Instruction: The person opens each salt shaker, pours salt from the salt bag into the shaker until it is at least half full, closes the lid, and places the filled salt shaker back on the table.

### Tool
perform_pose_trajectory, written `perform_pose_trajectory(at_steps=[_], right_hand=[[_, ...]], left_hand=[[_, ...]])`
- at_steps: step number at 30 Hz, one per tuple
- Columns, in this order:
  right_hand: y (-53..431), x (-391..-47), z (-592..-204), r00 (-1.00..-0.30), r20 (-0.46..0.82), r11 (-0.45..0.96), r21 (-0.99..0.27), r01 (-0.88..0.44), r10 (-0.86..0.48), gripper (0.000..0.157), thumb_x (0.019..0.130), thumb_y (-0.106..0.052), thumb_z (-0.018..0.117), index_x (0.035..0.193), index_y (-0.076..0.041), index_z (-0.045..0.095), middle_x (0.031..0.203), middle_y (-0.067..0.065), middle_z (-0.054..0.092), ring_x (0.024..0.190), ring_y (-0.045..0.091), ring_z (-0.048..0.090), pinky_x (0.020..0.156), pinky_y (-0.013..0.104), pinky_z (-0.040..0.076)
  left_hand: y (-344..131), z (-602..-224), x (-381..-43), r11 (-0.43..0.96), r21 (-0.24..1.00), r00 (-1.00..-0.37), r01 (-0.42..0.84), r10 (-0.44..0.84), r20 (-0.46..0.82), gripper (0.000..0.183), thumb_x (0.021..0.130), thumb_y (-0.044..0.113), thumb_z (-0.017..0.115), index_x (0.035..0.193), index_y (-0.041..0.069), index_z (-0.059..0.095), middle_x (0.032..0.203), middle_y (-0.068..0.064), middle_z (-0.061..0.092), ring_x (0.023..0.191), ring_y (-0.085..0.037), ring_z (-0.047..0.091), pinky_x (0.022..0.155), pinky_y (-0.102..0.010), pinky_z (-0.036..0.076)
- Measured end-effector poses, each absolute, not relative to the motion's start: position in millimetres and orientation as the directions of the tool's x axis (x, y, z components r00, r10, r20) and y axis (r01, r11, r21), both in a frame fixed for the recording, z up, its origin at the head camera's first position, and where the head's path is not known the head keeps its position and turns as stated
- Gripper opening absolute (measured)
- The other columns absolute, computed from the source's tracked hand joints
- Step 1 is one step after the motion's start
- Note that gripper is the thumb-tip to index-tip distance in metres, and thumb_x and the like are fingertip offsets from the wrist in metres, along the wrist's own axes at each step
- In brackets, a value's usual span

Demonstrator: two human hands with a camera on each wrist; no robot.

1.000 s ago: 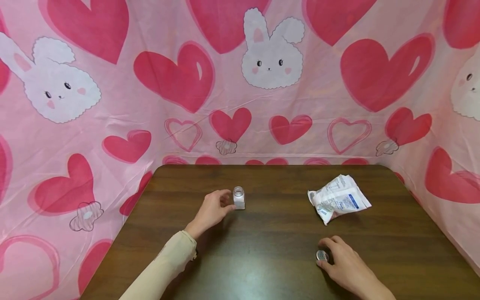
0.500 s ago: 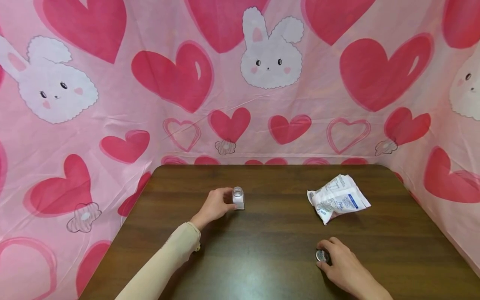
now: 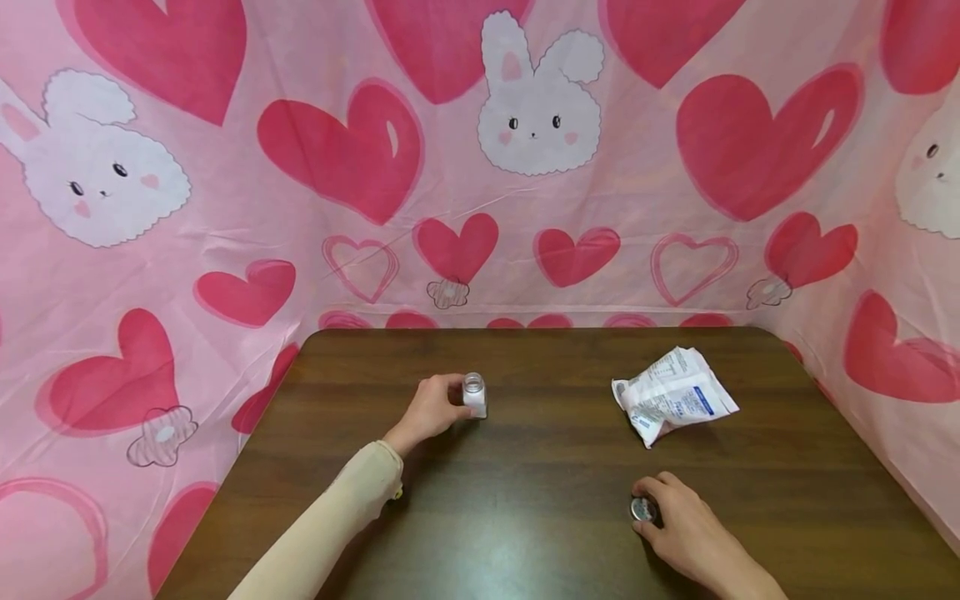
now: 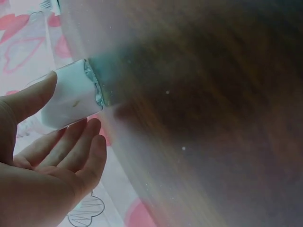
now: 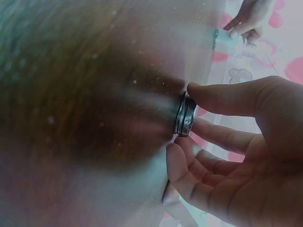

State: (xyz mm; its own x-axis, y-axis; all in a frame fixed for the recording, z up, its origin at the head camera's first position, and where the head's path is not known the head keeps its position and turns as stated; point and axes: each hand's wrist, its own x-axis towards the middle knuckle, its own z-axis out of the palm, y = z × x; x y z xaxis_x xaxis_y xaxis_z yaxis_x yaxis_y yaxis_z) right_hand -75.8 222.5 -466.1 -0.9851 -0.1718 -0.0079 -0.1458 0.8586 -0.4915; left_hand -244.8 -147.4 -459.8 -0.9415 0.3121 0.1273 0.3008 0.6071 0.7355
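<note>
A small glass jar with a bare neck and white contents stands upright on the table, left of centre. My left hand holds it from the left, thumb on the near side and fingers behind. In the left wrist view the thumb lies across the white-filled jar. At the front right, my right hand pinches a round silver lid by its edge. The right wrist view has the lid between thumb and fingers, down at the tabletop.
A crumpled white packet with blue print lies at the back right of the brown wooden table, beyond the right hand. Pink cloth with hearts and rabbits hangs around the back and sides.
My left hand has moved slightly right and closed its fingers and thumb onto the jar. The right hand stays with the lid, almost still; the head view has shifted a little.
</note>
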Motion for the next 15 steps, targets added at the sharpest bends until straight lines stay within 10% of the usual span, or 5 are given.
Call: perform_pose_trajectory(at_steps=[15], right_hand=[[216.7, -76.2, -461.8, -0.989, 0.027, 0.851, -0.506, -0.140, -0.146, 0.034, 0.077, -0.010, 0.093, 0.103, -0.011, 0.072, 0.094, -0.002, 0.058, 0.080, 0.012, 0.054, 0.074, 0.036, 0.051]], left_hand=[[-147.1, -461.2, -243.7, 0.563, 0.771, -0.937, 0.299, 0.326, 0.126, 0.042, 0.082, 0.001, 0.090, 0.121, -0.002, 0.072, 0.110, -0.011, 0.075, 0.094, -0.022, 0.071, 0.088, -0.044, 0.058]])
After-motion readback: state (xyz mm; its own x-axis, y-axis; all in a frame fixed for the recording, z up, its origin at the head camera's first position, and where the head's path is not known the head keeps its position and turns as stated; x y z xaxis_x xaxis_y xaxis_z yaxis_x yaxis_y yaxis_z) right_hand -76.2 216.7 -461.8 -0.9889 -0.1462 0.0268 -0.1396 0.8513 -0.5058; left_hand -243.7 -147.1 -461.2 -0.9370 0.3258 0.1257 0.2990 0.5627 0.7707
